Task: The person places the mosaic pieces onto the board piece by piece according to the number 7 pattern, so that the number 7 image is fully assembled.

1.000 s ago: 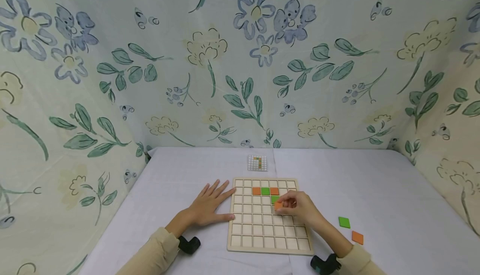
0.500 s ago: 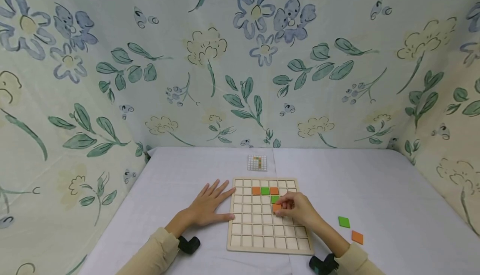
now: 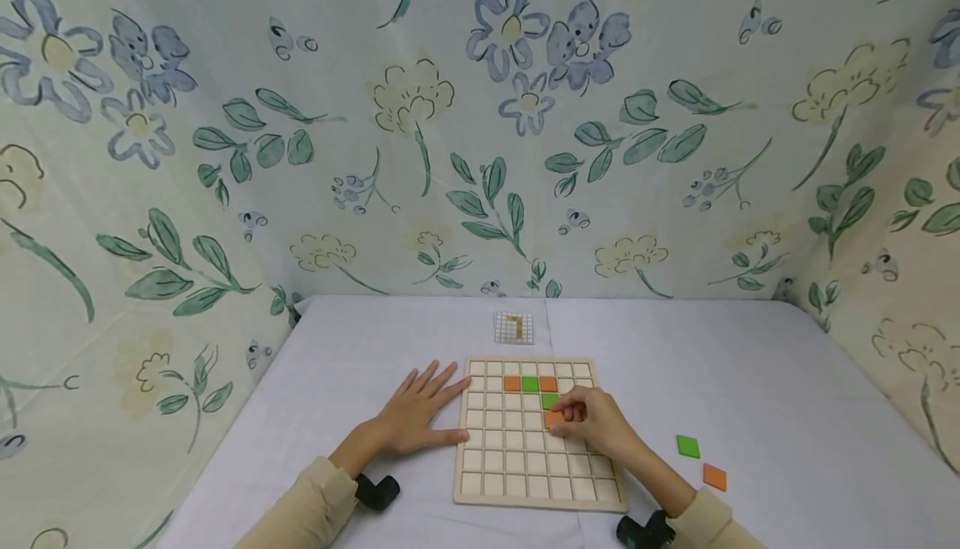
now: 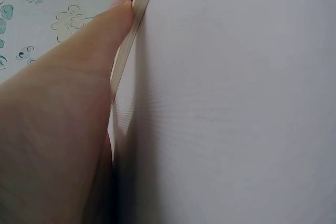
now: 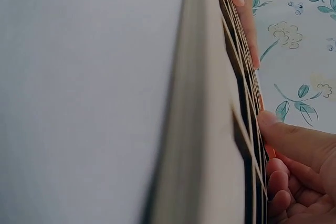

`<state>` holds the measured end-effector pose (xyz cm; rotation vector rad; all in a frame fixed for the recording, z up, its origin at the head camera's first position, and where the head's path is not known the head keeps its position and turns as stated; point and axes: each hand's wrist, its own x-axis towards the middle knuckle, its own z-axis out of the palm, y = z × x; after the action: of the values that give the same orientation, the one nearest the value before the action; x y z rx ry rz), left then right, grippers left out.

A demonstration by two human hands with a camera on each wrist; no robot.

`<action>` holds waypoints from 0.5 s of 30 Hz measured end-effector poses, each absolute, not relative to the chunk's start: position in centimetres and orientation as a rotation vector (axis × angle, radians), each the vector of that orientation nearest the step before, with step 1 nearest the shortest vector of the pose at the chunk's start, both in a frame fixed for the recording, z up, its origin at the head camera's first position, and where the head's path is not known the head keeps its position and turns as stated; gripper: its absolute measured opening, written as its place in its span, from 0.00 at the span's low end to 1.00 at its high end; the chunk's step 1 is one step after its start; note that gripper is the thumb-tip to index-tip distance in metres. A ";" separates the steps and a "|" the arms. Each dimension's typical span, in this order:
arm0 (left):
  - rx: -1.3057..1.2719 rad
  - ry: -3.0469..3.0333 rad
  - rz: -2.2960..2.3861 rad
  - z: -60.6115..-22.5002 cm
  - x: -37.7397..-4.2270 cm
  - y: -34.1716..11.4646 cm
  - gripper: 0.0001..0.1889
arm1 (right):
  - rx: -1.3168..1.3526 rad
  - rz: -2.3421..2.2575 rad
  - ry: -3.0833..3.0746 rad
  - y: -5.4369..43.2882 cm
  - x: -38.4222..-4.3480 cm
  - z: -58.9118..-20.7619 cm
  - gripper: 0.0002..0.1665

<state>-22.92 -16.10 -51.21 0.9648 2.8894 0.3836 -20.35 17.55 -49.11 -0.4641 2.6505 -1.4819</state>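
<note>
A light wooden grid board (image 3: 536, 505) lies on the white-covered table. Spread flat beside its left edge, my left hand (image 3: 412, 412) touches the frame with thumb and a fingertip. My right hand (image 3: 596, 421) has its thumb and curled fingers on an orange square tile (image 3: 552, 420), which lies in a cell. In the right wrist view the orange tile (image 5: 270, 151) shows between thumb and fingers. Directly above it sits a green tile (image 3: 550, 401). Higher up is a row of an orange tile (image 3: 512, 384), a green tile (image 3: 530, 384) and another orange tile (image 3: 548, 384).
Right of the board lie a loose green tile (image 3: 687, 446) and a loose orange tile (image 3: 715, 476). A small card with a printed grid pattern (image 3: 513, 327) lies behind the board. Floral cloth (image 3: 480, 132) hangs around the table's back and sides.
The orange tile, earlier tilted in my right fingers, has come down flat into the cell below the green one. My left hand has stayed in place.
</note>
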 end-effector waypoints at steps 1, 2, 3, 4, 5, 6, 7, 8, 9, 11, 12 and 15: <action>0.961 2.889 0.383 -51.3 -22.9 -16.1 0.47 | -0.459 -1.482 2.649 17.5 -20.3 -49.1 0.13; 0.958 2.891 0.375 -51.3 -22.9 -16.1 0.47 | -0.456 -1.480 2.652 17.5 -20.3 -49.1 0.13; 0.954 2.890 0.367 -51.4 -23.0 -16.1 0.47 | -0.453 -1.480 2.652 17.5 -20.3 -49.1 0.13; 0.949 2.893 0.362 -51.4 -23.0 -16.1 0.47 | -0.451 -1.480 2.652 17.5 -20.3 -49.1 0.13; 0.947 2.893 0.361 -51.4 -23.0 -16.1 0.47 | -0.452 -1.482 2.652 17.5 -20.3 -49.2 0.13; 0.947 2.896 0.359 -51.4 -23.0 -16.1 0.47 | -0.456 -1.482 2.654 17.5 -20.3 -49.2 0.13; 0.945 2.897 0.354 -51.4 -23.0 -16.1 0.47 | -0.460 -1.483 2.655 17.5 -20.3 -49.1 0.13; 0.944 2.896 0.353 -51.4 -23.0 -16.1 0.47 | -0.465 -1.484 2.656 17.5 -20.3 -49.1 0.13; 0.943 2.896 0.350 -51.4 -23.0 -16.1 0.48 | -0.468 -1.488 2.653 17.5 -20.3 -49.1 0.13; 0.943 2.898 0.350 -51.4 -23.0 -16.1 0.48 | -0.477 -1.494 2.649 17.6 -20.3 -49.1 0.14; 0.941 2.899 0.349 -51.4 -23.0 -16.1 0.48 | -0.476 -1.496 2.645 17.6 -20.3 -49.0 0.14; 0.934 2.898 0.345 -51.5 -23.1 -16.1 0.47 | -0.464 -1.503 2.639 17.8 -20.3 -48.9 0.13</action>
<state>-23.08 -16.10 -51.53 0.9344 2.8983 0.3446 -20.26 17.81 -48.94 -0.4639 2.6390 -1.5029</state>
